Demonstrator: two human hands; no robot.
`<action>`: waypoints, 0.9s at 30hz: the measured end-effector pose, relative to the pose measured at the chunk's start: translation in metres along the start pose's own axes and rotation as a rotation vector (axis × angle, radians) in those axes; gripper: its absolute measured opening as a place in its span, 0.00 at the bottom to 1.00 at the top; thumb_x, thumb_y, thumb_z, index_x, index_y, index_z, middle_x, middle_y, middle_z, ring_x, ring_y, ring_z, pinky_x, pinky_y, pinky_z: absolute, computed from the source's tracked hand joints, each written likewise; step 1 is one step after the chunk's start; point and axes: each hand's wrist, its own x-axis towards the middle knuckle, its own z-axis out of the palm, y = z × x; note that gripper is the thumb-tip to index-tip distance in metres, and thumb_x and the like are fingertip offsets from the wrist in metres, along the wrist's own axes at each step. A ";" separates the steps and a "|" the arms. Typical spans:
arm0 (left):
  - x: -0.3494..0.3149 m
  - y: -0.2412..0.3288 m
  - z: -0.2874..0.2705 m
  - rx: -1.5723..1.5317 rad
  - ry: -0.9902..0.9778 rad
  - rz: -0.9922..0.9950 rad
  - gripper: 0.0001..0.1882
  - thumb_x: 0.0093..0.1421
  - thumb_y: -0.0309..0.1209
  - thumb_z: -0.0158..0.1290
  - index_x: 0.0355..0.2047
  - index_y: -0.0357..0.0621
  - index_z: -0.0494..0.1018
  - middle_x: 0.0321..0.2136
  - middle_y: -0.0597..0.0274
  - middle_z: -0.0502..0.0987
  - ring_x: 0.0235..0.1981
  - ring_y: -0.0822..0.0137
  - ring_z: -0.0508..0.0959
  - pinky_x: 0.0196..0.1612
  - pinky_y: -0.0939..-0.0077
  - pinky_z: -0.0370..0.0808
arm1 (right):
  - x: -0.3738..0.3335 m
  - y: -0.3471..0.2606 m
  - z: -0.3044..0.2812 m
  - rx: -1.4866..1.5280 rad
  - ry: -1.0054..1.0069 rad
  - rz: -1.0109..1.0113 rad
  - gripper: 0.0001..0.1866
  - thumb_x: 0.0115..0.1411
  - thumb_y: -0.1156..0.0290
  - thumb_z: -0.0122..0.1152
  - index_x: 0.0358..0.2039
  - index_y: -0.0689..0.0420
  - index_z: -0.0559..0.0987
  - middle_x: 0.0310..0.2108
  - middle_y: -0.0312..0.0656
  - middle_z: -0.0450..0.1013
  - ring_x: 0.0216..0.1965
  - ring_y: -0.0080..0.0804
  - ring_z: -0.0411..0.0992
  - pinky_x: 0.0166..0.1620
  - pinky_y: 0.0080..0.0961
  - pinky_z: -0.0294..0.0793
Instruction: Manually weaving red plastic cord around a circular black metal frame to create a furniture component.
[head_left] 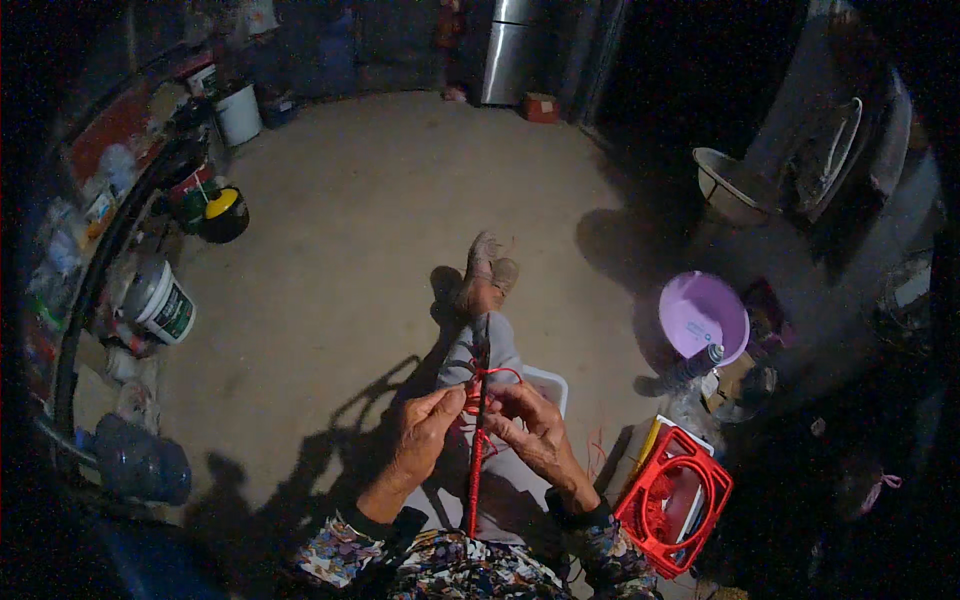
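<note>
A slim dark rod (483, 345) runs lengthwise over my lap, its nearer part wrapped tightly in red cord (474, 495). Loose loops of the same cord stand out around the rod between my hands. My left hand (422, 440) is closed, thumb and fingers pinching the cord just left of the rod. From the other side, my right hand (540, 435) has its bent fingers and thumb closed around the rod, where the cord is looped. The exact grip of its fingertips is partly hidden.
At my right lie a red plastic frame (660, 545) and a purple basin (690, 310). A pale basin (725, 185) leans farther back. Along the left stand a white bucket (165, 305), a black pot with yellow top (222, 212) and a large bottle (145, 460).
</note>
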 end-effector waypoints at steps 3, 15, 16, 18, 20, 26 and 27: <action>-0.004 0.011 0.004 0.166 0.057 0.002 0.21 0.66 0.45 0.42 0.37 0.38 0.75 0.27 0.67 0.74 0.32 0.75 0.70 0.39 0.78 0.67 | 0.002 -0.004 0.004 -0.120 0.054 -0.122 0.19 0.52 0.72 0.65 0.44 0.61 0.74 0.31 0.37 0.68 0.31 0.25 0.66 0.34 0.21 0.67; 0.001 0.004 0.022 0.285 0.137 0.050 0.22 0.65 0.47 0.43 0.47 0.42 0.69 0.35 0.67 0.73 0.36 0.74 0.69 0.44 0.77 0.66 | 0.013 0.000 0.006 -0.173 0.102 -0.299 0.10 0.54 0.74 0.62 0.37 0.60 0.78 0.25 0.40 0.67 0.28 0.29 0.65 0.29 0.25 0.64; 0.002 0.000 0.021 0.176 0.162 0.063 0.22 0.65 0.47 0.44 0.48 0.43 0.70 0.35 0.67 0.73 0.37 0.73 0.70 0.45 0.77 0.66 | 0.011 0.007 0.008 -0.135 0.112 -0.274 0.09 0.54 0.74 0.61 0.37 0.60 0.78 0.25 0.39 0.67 0.27 0.29 0.65 0.29 0.24 0.64; 0.000 0.004 0.025 0.177 0.161 0.063 0.21 0.65 0.47 0.44 0.46 0.43 0.72 0.34 0.66 0.74 0.36 0.74 0.71 0.44 0.78 0.67 | 0.008 0.011 0.007 -0.082 0.129 -0.243 0.09 0.55 0.75 0.60 0.37 0.61 0.78 0.25 0.39 0.68 0.28 0.28 0.65 0.30 0.24 0.65; -0.003 0.008 0.025 0.102 0.153 0.044 0.21 0.65 0.47 0.44 0.43 0.41 0.73 0.33 0.66 0.75 0.36 0.75 0.71 0.44 0.79 0.67 | 0.009 0.012 0.007 -0.051 0.143 -0.242 0.08 0.55 0.76 0.60 0.36 0.62 0.78 0.26 0.39 0.69 0.29 0.27 0.66 0.33 0.24 0.65; -0.019 0.019 0.012 0.092 0.198 0.047 0.15 0.62 0.38 0.49 0.35 0.36 0.75 0.32 0.65 0.77 0.34 0.76 0.73 0.41 0.79 0.69 | -0.010 0.015 -0.010 -0.066 0.302 -0.125 0.07 0.55 0.77 0.60 0.35 0.61 0.79 0.31 0.40 0.70 0.35 0.30 0.67 0.39 0.24 0.66; -0.021 0.006 0.006 0.078 0.226 0.063 0.14 0.61 0.36 0.50 0.35 0.35 0.75 0.31 0.66 0.77 0.33 0.75 0.73 0.41 0.79 0.69 | -0.011 0.013 -0.016 -0.109 0.340 -0.138 0.07 0.54 0.76 0.60 0.35 0.61 0.79 0.31 0.41 0.71 0.35 0.30 0.68 0.39 0.24 0.66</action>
